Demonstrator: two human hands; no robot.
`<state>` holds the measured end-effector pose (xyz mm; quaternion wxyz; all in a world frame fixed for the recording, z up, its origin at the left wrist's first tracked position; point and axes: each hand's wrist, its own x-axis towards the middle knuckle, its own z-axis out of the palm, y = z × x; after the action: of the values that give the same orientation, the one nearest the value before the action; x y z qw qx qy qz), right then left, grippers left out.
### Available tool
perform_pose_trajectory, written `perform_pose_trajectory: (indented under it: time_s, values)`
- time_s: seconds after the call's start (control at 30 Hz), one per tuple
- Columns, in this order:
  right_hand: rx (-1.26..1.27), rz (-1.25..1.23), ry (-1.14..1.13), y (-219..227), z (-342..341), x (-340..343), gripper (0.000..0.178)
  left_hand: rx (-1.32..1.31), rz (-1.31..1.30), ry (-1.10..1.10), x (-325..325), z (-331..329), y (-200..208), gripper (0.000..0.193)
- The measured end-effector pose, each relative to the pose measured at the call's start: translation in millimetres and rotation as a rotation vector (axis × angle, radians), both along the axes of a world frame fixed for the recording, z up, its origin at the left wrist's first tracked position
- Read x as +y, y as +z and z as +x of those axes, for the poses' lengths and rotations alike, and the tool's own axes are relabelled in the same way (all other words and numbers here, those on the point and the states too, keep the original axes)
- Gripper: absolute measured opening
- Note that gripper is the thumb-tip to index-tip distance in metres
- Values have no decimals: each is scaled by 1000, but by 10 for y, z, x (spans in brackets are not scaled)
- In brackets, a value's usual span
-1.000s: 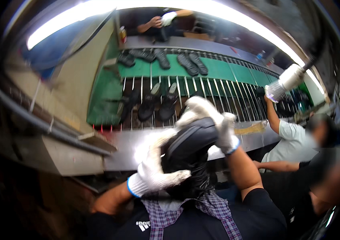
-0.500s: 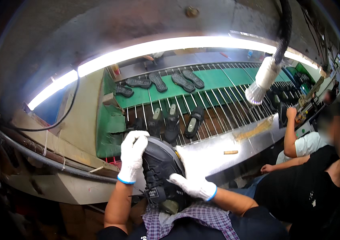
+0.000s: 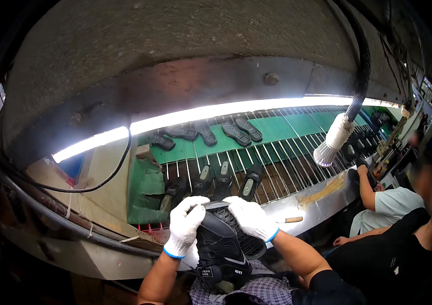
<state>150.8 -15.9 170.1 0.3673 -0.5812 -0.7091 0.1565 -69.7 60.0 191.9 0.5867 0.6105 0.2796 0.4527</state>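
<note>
A black lace-up shoe upper (image 3: 218, 241) stands tilted in front of me, its toe pointing away over the conveyor edge. Against its right side lies a black shoe sole (image 3: 253, 246), its gridded inner face partly showing. My left hand (image 3: 185, 223), in a white knit glove, is closed at the left of the toe, thumb and fingers pinching there. My right hand (image 3: 251, 218), gloved alike, wraps over the far end of the sole with its fingertips at the toe rim. Where toe and sole meet is partly covered by the gloves.
A rod conveyor (image 3: 290, 170) carries several black shoe uppers (image 3: 222, 179) and, on a green strip (image 3: 282, 127), several dark soles (image 3: 236, 133). A wooden-handled tool (image 3: 293, 219) lies on the metal edge. A lamp (image 3: 334, 140) hangs above. Other people (image 3: 384, 254) sit at right.
My right hand has moved from the shoe's side up to the toe end, onto the sole. The sole's gridded inside now shows beside the upper. My view has tilted upward.
</note>
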Motion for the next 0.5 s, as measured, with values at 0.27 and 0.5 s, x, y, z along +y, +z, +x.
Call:
perform_pose_trajectory:
  time_s: [0.27,0.5]
  values:
    - [174,-1,16,80,-362,-462,48,28,-35,70,208,-318,-235,20]
    - [331,-40,-35,-157,-482,-720,75,260,131,118,376,-248,-89,16]
